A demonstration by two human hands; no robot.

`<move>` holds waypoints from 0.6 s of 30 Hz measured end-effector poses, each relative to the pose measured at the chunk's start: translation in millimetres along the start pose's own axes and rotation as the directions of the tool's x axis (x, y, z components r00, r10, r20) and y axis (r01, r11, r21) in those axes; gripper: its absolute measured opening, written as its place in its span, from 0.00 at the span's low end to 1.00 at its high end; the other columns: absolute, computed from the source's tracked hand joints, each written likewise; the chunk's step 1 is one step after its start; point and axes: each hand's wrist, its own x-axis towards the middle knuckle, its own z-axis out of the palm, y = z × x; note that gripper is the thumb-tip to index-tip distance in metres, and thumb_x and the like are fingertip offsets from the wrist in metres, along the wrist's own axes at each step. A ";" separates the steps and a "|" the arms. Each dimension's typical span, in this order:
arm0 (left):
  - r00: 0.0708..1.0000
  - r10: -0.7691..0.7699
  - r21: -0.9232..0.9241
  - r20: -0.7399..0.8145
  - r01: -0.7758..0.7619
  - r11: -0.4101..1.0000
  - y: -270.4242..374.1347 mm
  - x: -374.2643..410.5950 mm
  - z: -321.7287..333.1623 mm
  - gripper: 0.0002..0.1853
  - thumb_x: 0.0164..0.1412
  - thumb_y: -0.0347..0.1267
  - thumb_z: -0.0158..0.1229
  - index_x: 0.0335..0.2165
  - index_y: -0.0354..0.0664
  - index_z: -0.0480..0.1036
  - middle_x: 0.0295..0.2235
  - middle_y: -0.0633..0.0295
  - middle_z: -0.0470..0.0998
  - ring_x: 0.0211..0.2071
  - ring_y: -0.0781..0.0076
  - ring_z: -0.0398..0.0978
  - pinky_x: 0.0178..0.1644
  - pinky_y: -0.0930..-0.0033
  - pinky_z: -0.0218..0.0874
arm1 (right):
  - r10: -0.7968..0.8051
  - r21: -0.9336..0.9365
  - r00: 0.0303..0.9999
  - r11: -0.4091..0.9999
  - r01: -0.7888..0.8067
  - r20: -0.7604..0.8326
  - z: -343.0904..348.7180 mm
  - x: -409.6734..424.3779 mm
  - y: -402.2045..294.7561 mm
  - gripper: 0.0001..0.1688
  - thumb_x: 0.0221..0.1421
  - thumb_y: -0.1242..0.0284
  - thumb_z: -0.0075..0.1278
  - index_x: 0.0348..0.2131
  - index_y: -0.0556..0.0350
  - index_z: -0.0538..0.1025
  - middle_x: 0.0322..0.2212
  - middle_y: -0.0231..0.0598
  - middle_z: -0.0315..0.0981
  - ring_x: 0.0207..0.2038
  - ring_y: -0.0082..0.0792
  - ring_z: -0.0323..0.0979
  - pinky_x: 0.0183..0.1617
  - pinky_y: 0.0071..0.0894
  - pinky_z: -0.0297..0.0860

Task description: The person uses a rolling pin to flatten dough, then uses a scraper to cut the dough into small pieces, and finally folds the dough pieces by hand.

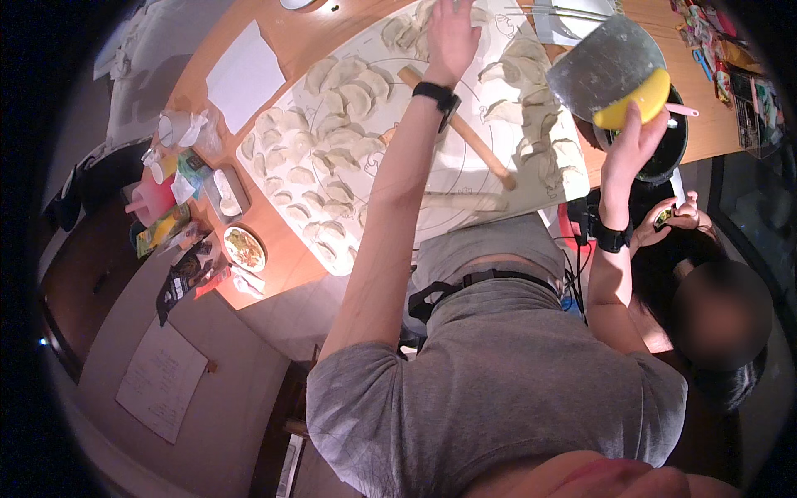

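My right hand [640, 138] grips a dough scraper by its yellow handle [635, 99]; the broad metal blade [607, 62] is raised over the table's right side. My left hand [453, 40] reaches to the far part of a white silicone pastry mat [461, 165], beside several folded dumplings [401, 31]. Its fingertips run to the picture's top edge, so whether they hold anything is hidden. A wooden rolling pin [479, 146] lies slantwise on the mat, partly under my left wrist. More dumplings [348, 84] cover the mat's left side, and others [551, 134] its right.
Below the scraper stands a dark pot [675, 155] with a pink-handled utensil [682, 110]. At right, another person's hands [654, 230] hold something with green filling. Paper [243, 78], a metal tray [227, 196], a bowl of food [244, 248] and packets [163, 230] line the left.
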 end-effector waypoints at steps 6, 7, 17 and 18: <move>0.948 -0.310 -0.370 0.077 0.315 0.874 47.9 -112.3 -90.9 0.12 0.57 0.29 0.58 0.42 0.44 0.75 0.35 0.56 0.76 0.41 0.52 0.73 0.45 0.57 0.64 | 0.141 0.118 0.990 0.983 -0.141 0.010 -36.4 -35.7 16.9 0.13 0.67 0.73 0.43 0.48 0.61 0.68 0.36 0.30 0.69 0.38 0.19 0.66 0.45 0.21 0.62; 0.927 -0.337 -0.377 0.163 0.375 0.847 58.7 -142.2 -105.0 0.12 0.58 0.30 0.58 0.42 0.44 0.75 0.35 0.56 0.77 0.41 0.52 0.73 0.45 0.57 0.64 | 0.163 0.130 0.986 0.978 -0.165 0.032 -42.7 -46.2 19.6 0.13 0.67 0.73 0.43 0.47 0.61 0.68 0.36 0.30 0.69 0.38 0.18 0.66 0.45 0.20 0.62; 0.916 0.120 -0.384 0.382 0.039 0.923 114.0 -285.2 -77.2 0.22 0.49 0.35 0.66 0.45 0.47 0.74 0.43 0.62 0.73 0.46 0.60 0.69 0.51 0.60 0.61 | 0.111 -0.347 0.990 0.935 -0.076 0.084 -83.8 -164.8 34.6 0.20 0.65 0.65 0.47 0.51 0.57 0.68 0.33 0.42 0.77 0.32 0.30 0.75 0.38 0.30 0.71; 0.915 0.145 -0.384 0.377 0.012 0.923 114.4 -284.6 -71.0 0.23 0.48 0.35 0.67 0.45 0.47 0.74 0.42 0.64 0.73 0.46 0.62 0.68 0.51 0.61 0.60 | 0.158 -0.339 0.986 0.932 -0.128 0.061 -87.0 -178.3 35.4 0.20 0.65 0.66 0.47 0.51 0.57 0.68 0.33 0.42 0.77 0.32 0.30 0.75 0.38 0.30 0.71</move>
